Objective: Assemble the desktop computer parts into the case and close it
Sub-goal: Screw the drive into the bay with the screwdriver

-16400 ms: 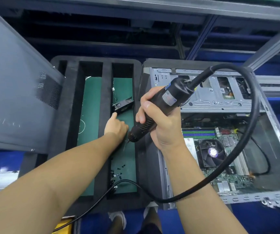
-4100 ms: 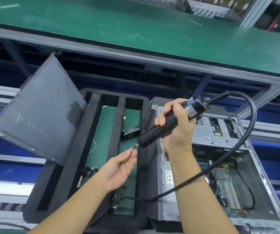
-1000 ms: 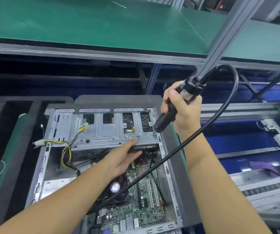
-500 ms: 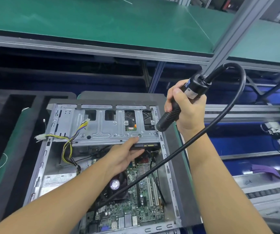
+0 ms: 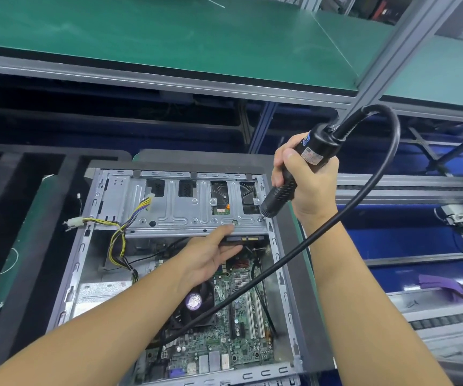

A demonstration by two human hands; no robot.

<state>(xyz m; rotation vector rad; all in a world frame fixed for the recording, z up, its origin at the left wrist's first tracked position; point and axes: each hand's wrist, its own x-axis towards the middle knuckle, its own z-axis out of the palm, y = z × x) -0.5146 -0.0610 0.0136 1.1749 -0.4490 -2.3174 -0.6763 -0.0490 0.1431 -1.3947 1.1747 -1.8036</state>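
The right grip (image 5: 308, 182) is clenched round a black ribbed electric screwdriver (image 5: 279, 195), its tip just below on the stamped grey steel drive cage (image 5: 169, 215). The tool's white sticker is too blurred to read. The left grip (image 5: 208, 260), released, lays straight fingers under that cage's edge. Beneath both lies the open case (image 5: 77, 260), its green motherboard (image 5: 241, 341) exposed.

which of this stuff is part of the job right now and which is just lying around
In use: screwdriver in the right hand, left hand at the metal bracket, computer case.
Lying about: foam tray, purple cloth, green shelf.
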